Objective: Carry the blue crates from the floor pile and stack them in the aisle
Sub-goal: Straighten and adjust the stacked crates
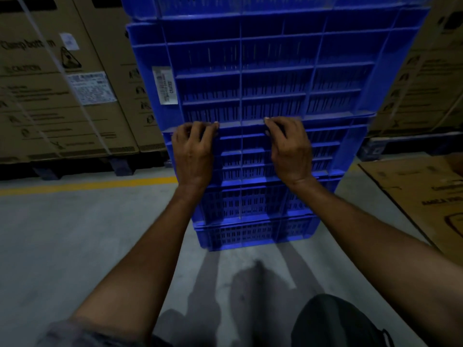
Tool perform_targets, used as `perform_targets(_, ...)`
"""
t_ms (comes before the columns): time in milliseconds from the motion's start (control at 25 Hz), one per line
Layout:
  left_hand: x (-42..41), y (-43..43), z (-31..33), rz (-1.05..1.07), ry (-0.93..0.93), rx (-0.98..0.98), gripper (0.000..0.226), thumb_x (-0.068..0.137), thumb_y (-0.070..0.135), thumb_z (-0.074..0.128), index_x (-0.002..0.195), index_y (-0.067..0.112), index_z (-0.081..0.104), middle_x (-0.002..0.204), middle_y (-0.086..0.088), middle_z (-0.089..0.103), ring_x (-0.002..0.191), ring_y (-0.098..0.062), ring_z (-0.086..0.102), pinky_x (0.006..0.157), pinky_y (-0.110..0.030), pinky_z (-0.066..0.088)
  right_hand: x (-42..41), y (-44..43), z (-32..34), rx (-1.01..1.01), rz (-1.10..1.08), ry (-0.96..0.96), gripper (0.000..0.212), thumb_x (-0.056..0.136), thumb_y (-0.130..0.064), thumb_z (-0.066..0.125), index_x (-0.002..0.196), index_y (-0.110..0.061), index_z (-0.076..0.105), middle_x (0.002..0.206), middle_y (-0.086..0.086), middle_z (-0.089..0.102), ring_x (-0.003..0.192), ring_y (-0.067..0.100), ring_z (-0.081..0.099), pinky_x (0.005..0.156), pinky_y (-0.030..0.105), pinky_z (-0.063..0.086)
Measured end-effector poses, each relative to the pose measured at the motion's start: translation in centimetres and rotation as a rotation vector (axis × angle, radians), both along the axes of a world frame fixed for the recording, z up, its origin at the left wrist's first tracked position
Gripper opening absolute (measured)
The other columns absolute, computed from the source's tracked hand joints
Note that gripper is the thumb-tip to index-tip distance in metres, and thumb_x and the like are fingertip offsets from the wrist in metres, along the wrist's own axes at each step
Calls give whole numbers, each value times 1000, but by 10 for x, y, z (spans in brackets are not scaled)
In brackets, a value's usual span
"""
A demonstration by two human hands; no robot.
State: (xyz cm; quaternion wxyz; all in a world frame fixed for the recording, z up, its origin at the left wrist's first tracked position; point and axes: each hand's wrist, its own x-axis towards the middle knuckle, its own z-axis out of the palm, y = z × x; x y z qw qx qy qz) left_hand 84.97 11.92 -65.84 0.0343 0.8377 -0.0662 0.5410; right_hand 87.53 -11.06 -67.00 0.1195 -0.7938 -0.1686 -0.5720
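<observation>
A tall stack of blue slotted crates stands on the grey floor right in front of me and runs out of the top of the frame. The large upper crate carries a white label on its left side. My left hand and my right hand both rest on the stack's near face. Their fingertips curl over a horizontal rim where the big crate sits on the lower ones. Both arms reach forward from the bottom of the frame.
Strapped brown cartons on pallets line the left behind a yellow floor line. More cartons stand at the right, and a flat carton lies at the right near the stack. My dark trouser leg shows below.
</observation>
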Motion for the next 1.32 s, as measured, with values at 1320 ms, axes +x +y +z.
perform_targets(1320,-33,-11,-287,60,781,29,46,83,15,75,127,20,63,120,-5,65,107,-29,59,76,-40,55,-14,-22,-282,-329,89,687,28,86,-6,72,113,-3,66,106,16,66,94,36,62,72,41,53)
